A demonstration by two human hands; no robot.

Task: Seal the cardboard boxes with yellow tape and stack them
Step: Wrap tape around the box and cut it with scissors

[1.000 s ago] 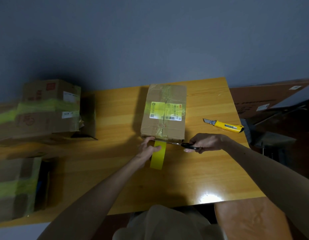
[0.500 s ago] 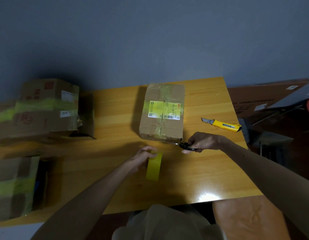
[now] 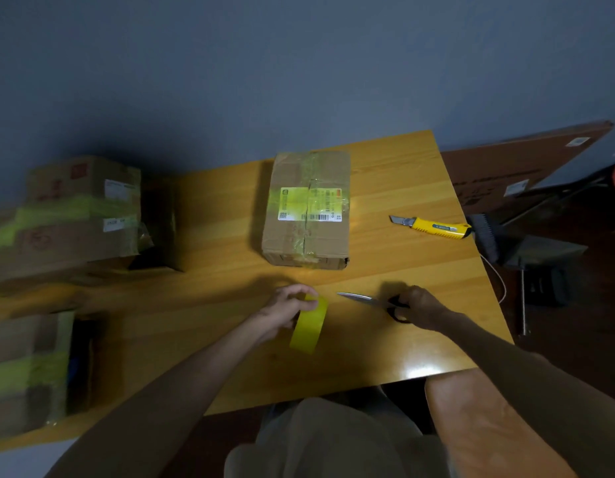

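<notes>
Our left hand point(image 3: 285, 310) pinches the yellow tape roll point(image 3: 308, 327) at six o'clock of the taped brown cardboard box point(image 3: 308, 208); our right hand point(image 3: 420, 307) grips black-handled steel scissors point(image 3: 370, 299).

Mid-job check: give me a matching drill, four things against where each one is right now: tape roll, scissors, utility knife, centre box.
1 yellow tape roll
2 scissors
3 utility knife
4 centre box

A lying loose on the table, right of the box
B gripped by the right hand
C mid-table, untouched
D held by the left hand

Pairs: 1-D, 2-B, 3-A, 4-C
</notes>
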